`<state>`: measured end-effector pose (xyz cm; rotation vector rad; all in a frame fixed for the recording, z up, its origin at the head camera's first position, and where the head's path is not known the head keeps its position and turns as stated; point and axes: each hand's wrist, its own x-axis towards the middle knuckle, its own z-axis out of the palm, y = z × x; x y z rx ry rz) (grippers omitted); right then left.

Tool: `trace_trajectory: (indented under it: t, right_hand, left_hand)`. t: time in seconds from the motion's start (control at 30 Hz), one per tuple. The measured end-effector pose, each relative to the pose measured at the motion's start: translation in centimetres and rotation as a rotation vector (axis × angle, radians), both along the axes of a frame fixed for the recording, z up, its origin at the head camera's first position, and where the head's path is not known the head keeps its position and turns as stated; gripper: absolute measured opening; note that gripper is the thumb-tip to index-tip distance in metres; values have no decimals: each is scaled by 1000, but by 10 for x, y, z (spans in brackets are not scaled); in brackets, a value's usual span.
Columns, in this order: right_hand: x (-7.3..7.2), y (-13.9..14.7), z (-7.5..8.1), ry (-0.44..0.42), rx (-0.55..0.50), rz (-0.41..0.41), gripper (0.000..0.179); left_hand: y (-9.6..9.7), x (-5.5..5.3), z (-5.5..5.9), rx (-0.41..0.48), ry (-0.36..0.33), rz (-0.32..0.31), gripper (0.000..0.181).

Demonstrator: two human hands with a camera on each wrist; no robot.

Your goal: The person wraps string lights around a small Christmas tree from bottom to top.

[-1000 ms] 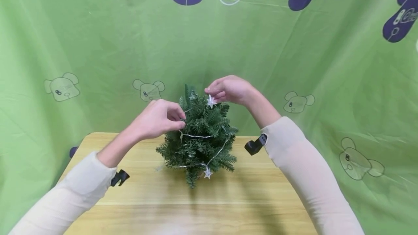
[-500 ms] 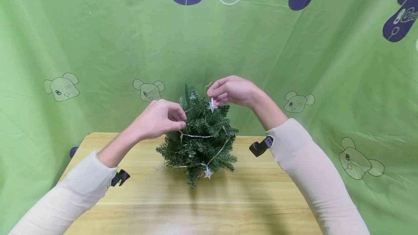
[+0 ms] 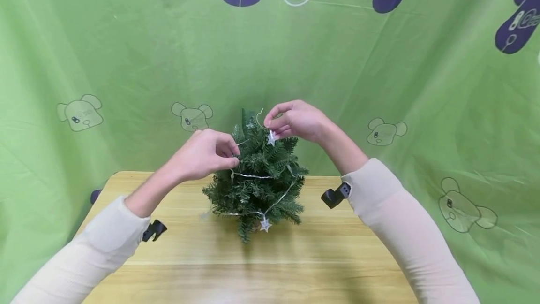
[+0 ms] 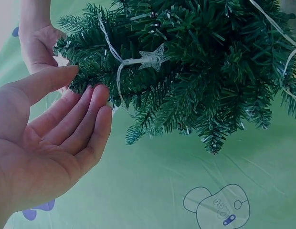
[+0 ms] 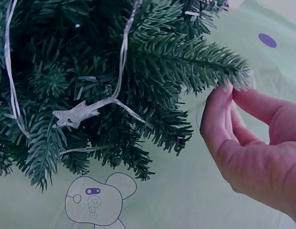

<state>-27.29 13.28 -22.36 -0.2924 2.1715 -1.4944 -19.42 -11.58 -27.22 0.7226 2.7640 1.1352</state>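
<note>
A small artificial Christmas tree (image 3: pixel 261 186) stands on the wooden table, with a clear-wired star string light (image 3: pixel 280 198) draped round it. My right hand (image 3: pixel 297 118) pinches the string light's wire near the top right of the tree; one clear star (image 3: pixel 271 138) hangs just below the fingertips. In the right wrist view, a branch tip (image 5: pixel 238 78) partly hides that pinch. My left hand (image 3: pixel 206 153) is at the tree's left side, fingers loosely bent, thumb and fingertips around a branch tip (image 4: pixel 79 74). Whether it touches the wire cannot be told. Another star (image 4: pixel 153 58) lies against the needles.
The pale wooden table (image 3: pixel 177 266) reaches toward me under both forearms. A lower star (image 3: pixel 265 224) dangles at the tree's front, and a faint star (image 3: pixel 204 215) sticks out at left. A green printed curtain (image 3: pixel 270 55) closes off the back and sides.
My right hand first shifts slightly right and down, then back left, with the wire and star. A loop of wire now shows above its fingertips. The left hand stays nearly still.
</note>
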Motion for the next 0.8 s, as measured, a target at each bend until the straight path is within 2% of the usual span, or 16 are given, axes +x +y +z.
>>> trace_trajectory:
  t: [0.13, 0.37, 0.47, 0.57, 0.8]
  right_hand:
    - [2, 1, 1, 6, -8, -28, 20]
    - [1, 8, 4, -21, -29, 6, 27]
    - [1, 10, 6, -27, -29, -14, 29]
    - [2, 12, 7, -1, -2, -37, 31]
    - [3, 9, 2, 126, 100, -51, 29]
  left_hand:
    - [0, 0, 0, -1, 4, 4, 18]
    - [0, 1, 0, -8, 13, 7, 17]
    - [0, 1, 0, -8, 14, 7, 17]
    - [0, 1, 0, -8, 14, 7, 17]
    - [1, 2, 1, -7, 11, 13, 17]
